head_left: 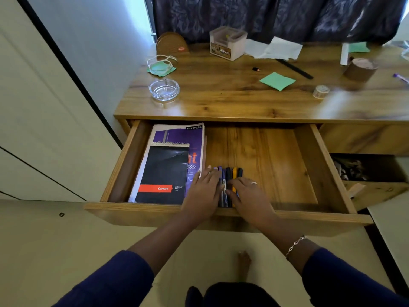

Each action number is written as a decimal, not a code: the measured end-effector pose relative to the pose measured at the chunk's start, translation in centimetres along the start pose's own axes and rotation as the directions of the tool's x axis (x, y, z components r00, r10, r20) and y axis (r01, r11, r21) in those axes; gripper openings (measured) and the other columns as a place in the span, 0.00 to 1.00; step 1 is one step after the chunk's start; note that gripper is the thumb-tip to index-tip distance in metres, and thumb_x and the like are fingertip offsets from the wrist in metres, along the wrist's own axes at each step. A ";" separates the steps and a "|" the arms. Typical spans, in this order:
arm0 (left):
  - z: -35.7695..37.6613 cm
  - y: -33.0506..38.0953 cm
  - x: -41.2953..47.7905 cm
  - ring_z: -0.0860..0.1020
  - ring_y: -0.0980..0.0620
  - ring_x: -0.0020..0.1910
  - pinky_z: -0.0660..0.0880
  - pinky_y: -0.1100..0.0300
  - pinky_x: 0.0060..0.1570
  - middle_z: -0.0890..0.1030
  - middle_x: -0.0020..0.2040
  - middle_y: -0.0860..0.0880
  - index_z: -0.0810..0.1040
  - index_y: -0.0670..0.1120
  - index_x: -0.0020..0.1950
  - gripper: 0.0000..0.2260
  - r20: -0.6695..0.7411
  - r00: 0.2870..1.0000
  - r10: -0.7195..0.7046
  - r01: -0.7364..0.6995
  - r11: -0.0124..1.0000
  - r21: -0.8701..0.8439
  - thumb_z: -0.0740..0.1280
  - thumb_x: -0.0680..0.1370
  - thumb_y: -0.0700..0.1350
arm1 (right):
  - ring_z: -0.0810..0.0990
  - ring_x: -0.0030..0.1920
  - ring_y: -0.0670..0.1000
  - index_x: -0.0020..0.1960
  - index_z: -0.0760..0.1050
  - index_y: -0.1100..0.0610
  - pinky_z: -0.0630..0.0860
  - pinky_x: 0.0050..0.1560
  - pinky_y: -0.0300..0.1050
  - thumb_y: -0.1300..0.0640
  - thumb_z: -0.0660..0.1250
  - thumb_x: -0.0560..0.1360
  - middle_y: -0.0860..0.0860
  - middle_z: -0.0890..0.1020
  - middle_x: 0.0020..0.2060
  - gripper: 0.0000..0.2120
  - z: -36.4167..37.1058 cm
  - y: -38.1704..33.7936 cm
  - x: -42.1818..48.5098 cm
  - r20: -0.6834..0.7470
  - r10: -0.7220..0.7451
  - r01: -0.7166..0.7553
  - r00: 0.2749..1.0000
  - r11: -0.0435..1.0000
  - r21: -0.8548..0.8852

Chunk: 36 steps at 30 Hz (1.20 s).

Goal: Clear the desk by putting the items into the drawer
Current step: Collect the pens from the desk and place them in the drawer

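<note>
While the drawer [276, 156] stands open, left grip [205, 192] and right grip [250, 196], both flat, rest on the pens [228, 172] beside the notebooks [168, 169].

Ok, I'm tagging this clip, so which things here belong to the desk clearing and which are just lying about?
In the job: drawer, pens touched by the left hand and right hand, spiral pad, purple notebook; still on the desk: glass ashtray, face mask, plastic box, green sticky note, black ruler, small tape roll.
Just there: curtain, cupboard door, side compartment.
</note>
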State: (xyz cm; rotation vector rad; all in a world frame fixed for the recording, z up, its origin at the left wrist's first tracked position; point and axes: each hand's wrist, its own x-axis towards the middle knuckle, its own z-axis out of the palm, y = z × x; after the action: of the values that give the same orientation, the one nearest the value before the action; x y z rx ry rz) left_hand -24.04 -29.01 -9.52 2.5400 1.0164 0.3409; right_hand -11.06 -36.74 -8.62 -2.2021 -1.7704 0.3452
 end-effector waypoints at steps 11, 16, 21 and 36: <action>-0.8 0.1 2.0 0.79 0.45 0.58 0.62 0.43 0.61 0.82 0.54 0.42 0.78 0.38 0.58 0.22 -0.009 0.991 0.130 -0.123 0.957 0.263 0.56 0.73 0.51 | 0.80 0.50 0.53 0.55 0.77 0.57 0.78 0.47 0.45 0.47 0.56 0.74 0.54 0.81 0.50 0.20 -0.7 0.3 1.3 -0.079 -0.244 0.231 0.967 0.962 -0.143; -1.2 -1.3 4.4 0.73 0.44 0.65 0.56 0.45 0.68 0.78 0.61 0.40 0.73 0.37 0.64 0.28 0.037 0.990 0.137 -0.141 0.968 0.205 0.54 0.75 0.56 | 0.78 0.58 0.52 0.63 0.73 0.58 0.74 0.59 0.46 0.39 0.55 0.72 0.54 0.79 0.58 0.29 -1.7 1.4 4.1 0.029 -0.373 0.368 0.927 0.895 -0.253; -1.7 -3.0 6.1 0.45 0.53 0.76 0.36 0.58 0.73 0.50 0.75 0.49 0.50 0.42 0.76 0.34 -0.001 0.986 0.169 -0.166 0.972 0.164 0.45 0.77 0.62 | 0.76 0.63 0.56 0.65 0.71 0.61 0.71 0.62 0.51 0.38 0.61 0.69 0.57 0.77 0.61 0.34 -1.9 2.6 8.4 0.052 -0.383 0.371 0.922 0.840 -0.395; -3.4 -2.6 16.4 0.42 0.46 0.76 0.35 0.53 0.72 0.44 0.77 0.42 0.42 0.40 0.76 0.35 0.085 0.996 0.008 -0.047 0.879 0.474 0.56 0.80 0.56 | 0.49 0.75 0.59 0.76 0.46 0.62 0.46 0.74 0.58 0.40 0.63 0.74 0.59 0.51 0.75 0.43 -4.2 5.5 18.0 0.071 -0.214 0.223 0.974 0.871 -0.437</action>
State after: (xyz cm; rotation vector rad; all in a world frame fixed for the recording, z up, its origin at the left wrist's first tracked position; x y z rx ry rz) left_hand -15.24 -14.86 -6.26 2.9758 1.1475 -0.0161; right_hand -0.67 -20.59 -6.81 -2.2430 -2.2663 -0.1030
